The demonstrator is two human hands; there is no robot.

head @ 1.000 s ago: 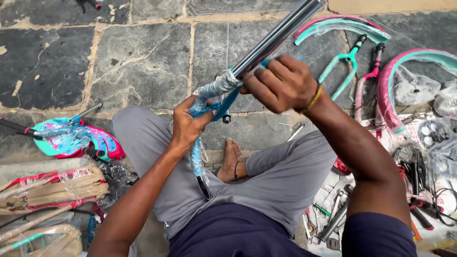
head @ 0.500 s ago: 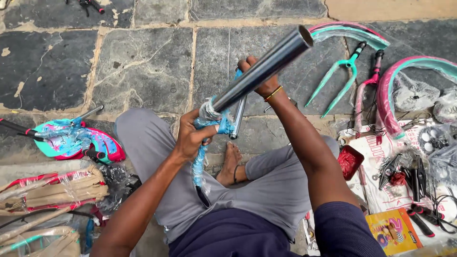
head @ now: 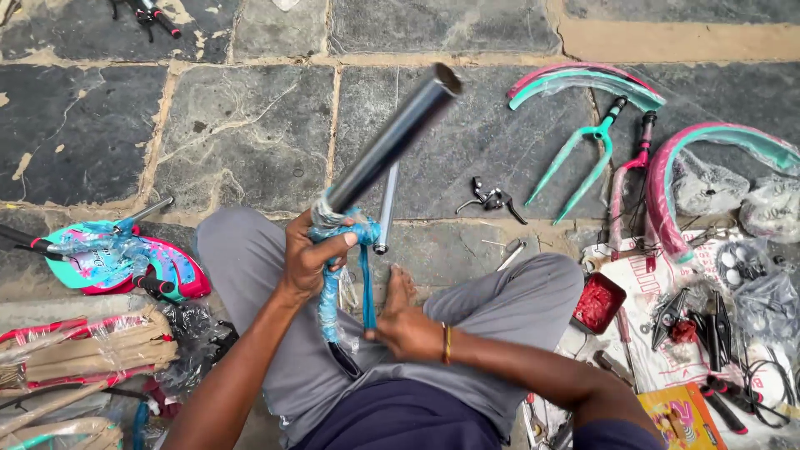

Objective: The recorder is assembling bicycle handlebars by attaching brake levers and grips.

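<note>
An open-air bicycle assembly spot set up on a stone-paved floor: the person sits cross-legged on the slabs amid a teal fork, pink and teal mudguards, a brake lever, plastic-wrapped parts, and pliers and small tools spread on a printed sheet
</note>
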